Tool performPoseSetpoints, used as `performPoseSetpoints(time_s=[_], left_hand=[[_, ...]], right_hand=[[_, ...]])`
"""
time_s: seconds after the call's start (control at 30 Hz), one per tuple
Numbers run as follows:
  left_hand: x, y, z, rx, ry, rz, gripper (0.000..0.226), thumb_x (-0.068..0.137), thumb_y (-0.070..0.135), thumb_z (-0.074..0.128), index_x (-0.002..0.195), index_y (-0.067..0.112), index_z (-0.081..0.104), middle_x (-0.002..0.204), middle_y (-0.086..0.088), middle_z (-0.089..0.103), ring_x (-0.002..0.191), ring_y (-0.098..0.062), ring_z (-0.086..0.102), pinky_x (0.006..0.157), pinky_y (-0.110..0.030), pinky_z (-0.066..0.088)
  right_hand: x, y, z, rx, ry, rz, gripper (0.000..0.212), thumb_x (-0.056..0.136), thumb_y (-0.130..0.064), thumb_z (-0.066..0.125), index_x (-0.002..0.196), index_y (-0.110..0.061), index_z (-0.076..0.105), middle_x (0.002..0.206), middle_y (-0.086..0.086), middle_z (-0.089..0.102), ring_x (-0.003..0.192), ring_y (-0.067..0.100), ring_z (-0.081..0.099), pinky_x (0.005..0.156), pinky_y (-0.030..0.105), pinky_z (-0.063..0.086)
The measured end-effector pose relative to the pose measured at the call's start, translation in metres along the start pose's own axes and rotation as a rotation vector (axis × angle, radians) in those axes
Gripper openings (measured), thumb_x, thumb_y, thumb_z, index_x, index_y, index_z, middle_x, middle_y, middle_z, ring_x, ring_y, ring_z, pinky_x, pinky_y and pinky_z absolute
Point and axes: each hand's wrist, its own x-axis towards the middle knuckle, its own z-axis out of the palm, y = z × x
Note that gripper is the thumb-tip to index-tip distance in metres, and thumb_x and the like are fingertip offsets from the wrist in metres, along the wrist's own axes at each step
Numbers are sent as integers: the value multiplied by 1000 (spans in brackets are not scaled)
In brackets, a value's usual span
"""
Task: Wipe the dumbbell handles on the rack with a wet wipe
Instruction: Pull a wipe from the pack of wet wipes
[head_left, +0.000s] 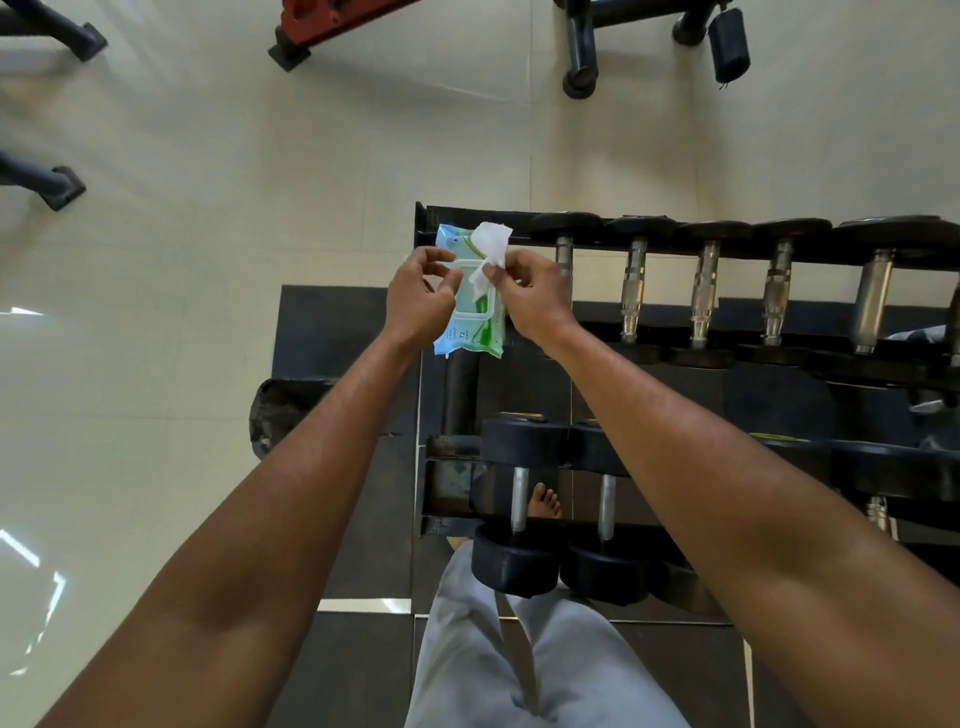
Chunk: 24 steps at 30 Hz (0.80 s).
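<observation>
Both hands are up over the near end of the rack: my right hand (530, 296) pinches a crumpled white wet wipe (491, 249) between thumb and fingertips, and it looks part-way out of the pack's opening. My left hand (421, 296) has its fingers curled around the left edge of the soft blue-and-green wipes pack (470, 332), steadying it. The pack's pale flip lid appears open, though I cannot tell how much of the wipe is still inside.

To the right, on the black metal dumbbell rack (431, 218), the knurled steel dumbbell handles (701, 291) sit in a row on the upper tier, well apart from the wipe; none is being touched. A second tier lies nearer me, with black-headed dumbbells (519, 561) above my bare foot (545, 501).

Risks as I judge them: pulling too sharply could tear the wipe or drag a second one out with it. If my left grip slackens, the pack could drop between the rails onto the lower tier or the floor. Leaving the lid open would dry the remaining wipes. Wiping later, a bunched wipe may snag on the knurling and shred.
</observation>
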Motion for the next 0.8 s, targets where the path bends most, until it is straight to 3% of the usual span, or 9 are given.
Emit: performPoseSetpoints(time_s=[0.1,0.2,0.3,0.4,0.5,0.6,0.8], left_hand=[[-7,2,-2,97,-92,46,32,101,24,73,132,17,66,121,4,65,75,-5,58,71,-19,53],[-12,15,-4,103,-137,39,32,100,29,75,128,15,70,117,4,67,77,-7,60,72,-24,51],[-15,36,-11,0,-143,21,20,102,27,73,114,11,73,106,-1,71,82,-10,64,72,-24,52],[-17,44,-19,-136,-175,-12,19,102,22,73,108,4,71,103,-9,75,90,-16,69,83,-31,60],[-34,52,-28,-216,-337,-95,26,100,23,76,118,5,69,110,-4,75,99,-16,71,85,-26,59],[-61,59,-33,-268,-515,-192,38,103,30,71,135,11,65,127,-4,71,114,-20,70,91,-31,59],[-118,61,-24,-215,-545,-178,30,98,25,79,119,4,72,113,-9,76,96,-17,76,74,-25,61]], right_hand=[[-4,-15,-10,144,27,41,21,101,-32,72,110,-13,74,99,-4,77,85,5,73,71,30,61],[-8,-33,-22,257,31,97,22,101,-27,73,116,-11,72,104,0,76,86,6,72,66,19,55],[-14,-51,-36,390,30,135,19,100,-21,74,114,-9,72,108,7,77,94,16,76,79,27,64],[-21,-54,-41,465,10,241,24,99,-21,76,117,-7,67,112,13,77,94,23,80,84,42,67],[-46,-54,-50,548,-60,346,31,101,-22,74,124,-4,63,117,17,76,95,28,80,85,46,66],[-81,-54,-66,595,-157,421,29,104,-23,69,126,-6,63,116,13,78,99,27,80,84,44,66],[-146,-35,-91,547,-148,396,30,104,-18,67,133,-14,60,126,14,72,107,30,77,80,45,66]])
